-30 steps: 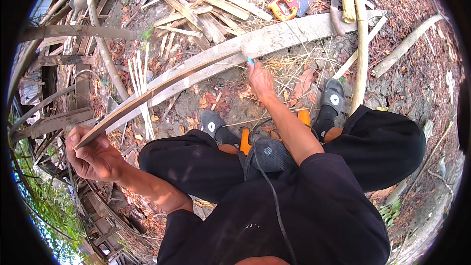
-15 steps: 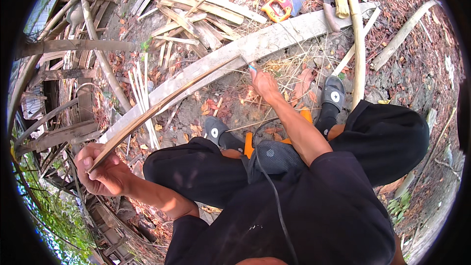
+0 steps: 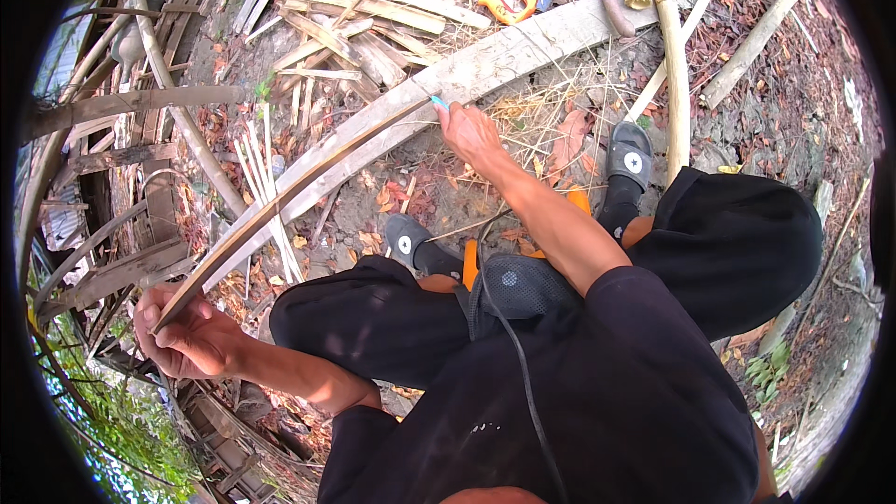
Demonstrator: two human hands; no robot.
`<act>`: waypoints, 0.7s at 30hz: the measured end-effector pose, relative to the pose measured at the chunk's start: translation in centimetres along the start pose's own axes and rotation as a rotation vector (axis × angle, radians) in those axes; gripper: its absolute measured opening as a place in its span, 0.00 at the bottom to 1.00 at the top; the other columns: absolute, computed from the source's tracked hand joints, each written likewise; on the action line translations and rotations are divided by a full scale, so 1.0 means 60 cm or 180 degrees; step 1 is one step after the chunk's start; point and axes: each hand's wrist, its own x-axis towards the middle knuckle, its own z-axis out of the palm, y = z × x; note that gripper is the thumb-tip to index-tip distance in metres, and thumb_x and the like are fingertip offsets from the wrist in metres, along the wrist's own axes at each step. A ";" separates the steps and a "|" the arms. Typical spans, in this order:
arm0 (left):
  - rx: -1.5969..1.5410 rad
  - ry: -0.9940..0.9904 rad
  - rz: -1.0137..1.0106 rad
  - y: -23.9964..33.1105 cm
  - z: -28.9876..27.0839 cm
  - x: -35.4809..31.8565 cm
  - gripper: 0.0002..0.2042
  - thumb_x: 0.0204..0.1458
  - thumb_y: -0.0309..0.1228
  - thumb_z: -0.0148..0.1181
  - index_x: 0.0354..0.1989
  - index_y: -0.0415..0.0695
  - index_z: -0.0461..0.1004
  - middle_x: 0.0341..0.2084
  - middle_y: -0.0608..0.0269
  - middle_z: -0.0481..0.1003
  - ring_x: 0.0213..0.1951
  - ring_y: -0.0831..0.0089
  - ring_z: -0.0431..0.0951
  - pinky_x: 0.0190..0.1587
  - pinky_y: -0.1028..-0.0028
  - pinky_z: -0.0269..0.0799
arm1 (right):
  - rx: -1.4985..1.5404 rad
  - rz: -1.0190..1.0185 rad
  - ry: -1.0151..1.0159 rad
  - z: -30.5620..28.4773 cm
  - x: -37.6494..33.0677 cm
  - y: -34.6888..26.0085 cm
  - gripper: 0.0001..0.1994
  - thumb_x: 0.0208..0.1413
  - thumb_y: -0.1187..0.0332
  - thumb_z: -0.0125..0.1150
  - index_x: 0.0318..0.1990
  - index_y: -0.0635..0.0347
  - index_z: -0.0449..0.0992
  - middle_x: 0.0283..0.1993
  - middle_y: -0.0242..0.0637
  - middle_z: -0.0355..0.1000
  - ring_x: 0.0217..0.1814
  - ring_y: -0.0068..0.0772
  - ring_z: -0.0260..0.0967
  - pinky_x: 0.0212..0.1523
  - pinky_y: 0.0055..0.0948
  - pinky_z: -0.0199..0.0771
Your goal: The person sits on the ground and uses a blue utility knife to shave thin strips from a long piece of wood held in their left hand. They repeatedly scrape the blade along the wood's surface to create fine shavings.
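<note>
Above our knees, we hold a long curved bamboo strip (image 3: 299, 182) slanting over the wide grey plank (image 3: 523, 51). Our left hand (image 3: 187, 336) is curled around its near end, while our right hand (image 3: 471, 135) pinches a small blue-tipped tool (image 3: 439, 103) against its far end.

L hand (image 3: 187, 341) grips bamboo strip (image 3: 299, 191) end; R hand (image 3: 471, 135) w/ small blue tool (image 3: 439, 103) at other end.

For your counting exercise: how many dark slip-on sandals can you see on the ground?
2: one sandal under the left foot, beside the orange stool; the other sandal under the right foot, near the upright bamboo pole. None seems hidden.
</note>
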 end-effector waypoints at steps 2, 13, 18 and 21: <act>-0.0012 0.0011 0.0044 -0.006 -0.005 -0.002 0.18 0.59 0.37 0.53 0.48 0.33 0.68 0.29 0.53 0.66 0.21 0.73 0.62 0.18 0.81 0.55 | 0.0104 0.0030 -0.0147 -0.008 -0.008 -0.004 0.24 0.64 0.52 0.39 0.34 0.67 0.72 0.26 0.59 0.73 0.32 0.62 0.73 0.35 0.54 0.73; 0.0258 -0.0174 0.0139 0.005 -0.009 -0.002 0.17 0.60 0.40 0.52 0.46 0.37 0.69 0.28 0.55 0.65 0.19 0.76 0.60 0.19 0.81 0.55 | 0.0665 0.0145 -0.0165 -0.019 -0.043 0.020 0.26 0.64 0.52 0.37 0.33 0.68 0.72 0.25 0.65 0.70 0.30 0.67 0.70 0.35 0.54 0.69; 0.0354 0.0050 0.0275 -0.006 -0.009 -0.005 0.17 0.59 0.41 0.52 0.46 0.39 0.70 0.29 0.55 0.66 0.18 0.76 0.60 0.20 0.80 0.56 | 0.0172 0.0131 -0.0258 -0.017 -0.053 0.016 0.26 0.64 0.51 0.38 0.33 0.67 0.74 0.26 0.59 0.73 0.30 0.62 0.72 0.34 0.51 0.72; 0.0331 0.0054 0.0295 0.002 -0.002 0.004 0.17 0.59 0.41 0.53 0.45 0.39 0.70 0.29 0.56 0.67 0.18 0.76 0.60 0.21 0.80 0.57 | -0.0080 0.0338 -0.0132 -0.003 -0.025 0.061 0.26 0.65 0.50 0.37 0.36 0.65 0.75 0.27 0.58 0.74 0.32 0.59 0.73 0.35 0.47 0.73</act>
